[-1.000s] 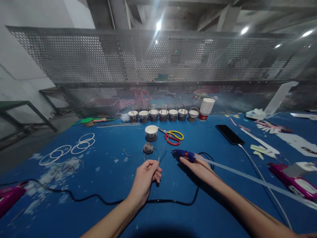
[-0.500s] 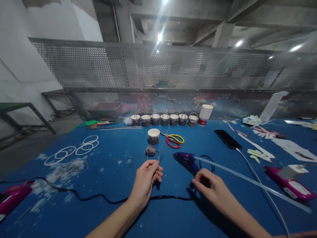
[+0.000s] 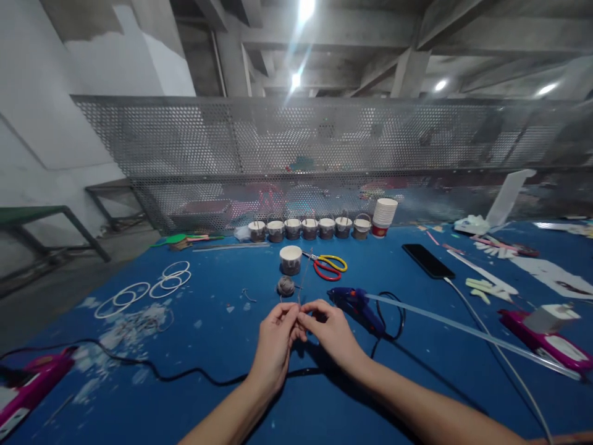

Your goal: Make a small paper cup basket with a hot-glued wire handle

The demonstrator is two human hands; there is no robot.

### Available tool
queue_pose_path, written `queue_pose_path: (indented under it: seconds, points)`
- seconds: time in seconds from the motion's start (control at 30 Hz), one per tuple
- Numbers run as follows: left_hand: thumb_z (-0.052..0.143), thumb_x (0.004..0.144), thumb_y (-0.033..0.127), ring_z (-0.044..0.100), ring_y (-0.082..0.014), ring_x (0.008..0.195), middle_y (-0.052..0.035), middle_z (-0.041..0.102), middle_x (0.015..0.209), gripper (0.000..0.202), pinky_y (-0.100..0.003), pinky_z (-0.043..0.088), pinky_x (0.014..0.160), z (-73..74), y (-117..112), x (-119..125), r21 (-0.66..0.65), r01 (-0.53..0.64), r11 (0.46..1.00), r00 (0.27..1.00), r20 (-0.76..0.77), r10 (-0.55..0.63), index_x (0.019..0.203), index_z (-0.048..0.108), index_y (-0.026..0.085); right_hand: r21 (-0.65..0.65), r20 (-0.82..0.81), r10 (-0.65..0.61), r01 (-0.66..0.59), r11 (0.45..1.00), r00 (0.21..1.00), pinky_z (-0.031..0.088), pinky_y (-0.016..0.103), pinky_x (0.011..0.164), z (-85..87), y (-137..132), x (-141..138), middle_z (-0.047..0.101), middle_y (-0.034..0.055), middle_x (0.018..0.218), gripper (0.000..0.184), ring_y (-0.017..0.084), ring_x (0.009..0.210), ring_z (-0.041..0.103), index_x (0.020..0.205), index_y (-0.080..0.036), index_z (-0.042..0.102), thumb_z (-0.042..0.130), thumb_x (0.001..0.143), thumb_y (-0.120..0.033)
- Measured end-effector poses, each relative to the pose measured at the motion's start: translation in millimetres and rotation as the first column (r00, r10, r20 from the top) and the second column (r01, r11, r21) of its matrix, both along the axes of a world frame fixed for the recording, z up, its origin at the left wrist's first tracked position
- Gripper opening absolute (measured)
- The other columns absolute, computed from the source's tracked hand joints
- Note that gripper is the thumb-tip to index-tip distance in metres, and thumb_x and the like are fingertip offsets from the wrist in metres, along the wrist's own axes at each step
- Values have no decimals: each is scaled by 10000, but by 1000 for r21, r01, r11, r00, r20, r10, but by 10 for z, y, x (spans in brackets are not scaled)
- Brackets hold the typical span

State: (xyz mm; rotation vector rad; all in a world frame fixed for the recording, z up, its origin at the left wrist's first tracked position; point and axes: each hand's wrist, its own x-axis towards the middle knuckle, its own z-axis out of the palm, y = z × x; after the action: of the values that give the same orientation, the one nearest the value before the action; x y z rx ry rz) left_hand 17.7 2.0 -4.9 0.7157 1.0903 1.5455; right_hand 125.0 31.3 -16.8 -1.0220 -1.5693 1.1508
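Observation:
Both hands meet over the blue table in front of a ball of grey yarn (image 3: 286, 285). My left hand (image 3: 274, 337) pinches the lower end of a thin wire (image 3: 304, 276) that slants upward from the fingertips. Against those fingertips, my right hand (image 3: 331, 334) is closed in a pinch; what lies between its fingers is too small to make out. Behind the yarn stands a white paper cup (image 3: 290, 259) with a grey wrapped lower part. Scissors (image 3: 330, 266) with red and yellow handles lie beside the cup. A blue glue gun (image 3: 356, 300) with a long clear glue stick lies right of my right hand.
Several small grey-wrapped cups (image 3: 309, 228) line the back beside stacked paper cups (image 3: 384, 216). White rings (image 3: 169, 281) lie left. On the right are a phone (image 3: 427, 261) and a magenta power strip (image 3: 542, 337). A black cable (image 3: 185, 372) crosses the front.
My right hand has moved left from beside the glue gun to my left hand, its fingertips now at the wire's lower end. My left hand keeps its pinch.

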Motion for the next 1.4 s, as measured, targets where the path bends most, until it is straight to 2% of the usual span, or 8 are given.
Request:
queue_pose_path:
  seconds: [0.17,0.27,0.37,0.57,0.77,1.0,1.2,1.4]
  points:
    - [768,573,326,530,-71,463,18,602,556,257,-176,457,459,-15,13,15,-5,-14,1000,999,43,14,694,649,133,-162,-199,0,-33,986,980,426,266,574,-10,6,-55,591,-8,543,271,133,525,536,726,-140,666,676,682,-407]
    - [784,554,324,554,-89,488,7,612,555,280,-183,472,453,-37,23,16,-17,-10,1000,998,68,11,701,650,127,-299,-300,-3,-91,950,954,414,256,542,63,10,-66,563,-26,487,269,115,473,515,631,-138,637,727,599,-390]
    - [790,551,303,564,-96,493,-1,618,550,278,-183,478,447,-43,24,19,-36,1,999,996,89,3,708,648,122,-361,-372,-15,-130,923,928,401,245,517,92,19,-60,547,-38,468,243,103,449,499,601,-144,617,736,567,-353]
    - [782,568,293,570,-90,503,-11,634,581,258,-170,471,456,-30,3,28,-54,30,998,994,102,-25,719,663,122,-344,-387,-58,-86,935,920,408,239,526,54,7,-46,551,-39,504,165,107,487,505,602,-162,580,689,592,-285]
    - [815,483,294,527,-74,459,-5,619,543,288,-155,406,401,-48,28,-10,-96,8,995,996,91,1,664,679,116,-270,-301,-81,-4,963,950,402,230,540,50,-16,-52,568,-34,547,142,109,526,521,599,-166,563,650,604,-277]
    - [807,475,290,480,-60,430,7,571,478,264,-150,334,388,-51,13,-28,-128,60,990,994,95,-48,602,654,115,-320,-257,-80,-7,947,963,347,220,514,17,-33,-40,539,-44,504,151,96,492,466,588,-164,555,654,583,-277]
    - [789,516,348,358,-20,354,59,488,416,314,-146,224,370,-60,-4,-42,-198,94,976,993,84,-79,607,578,134,-315,-245,-74,-7,949,967,314,219,514,21,-40,-15,524,-43,518,168,86,498,416,586,-157,558,658,581,-292]
    - [769,546,371,302,-18,340,88,415,363,336,-158,189,378,-69,-16,-34,-160,115,980,991,92,-101,618,521,157,-317,-224,-70,-5,949,972,297,220,513,5,-25,-14,503,-49,523,162,83,504,392,592,-154,555,650,585,-285]
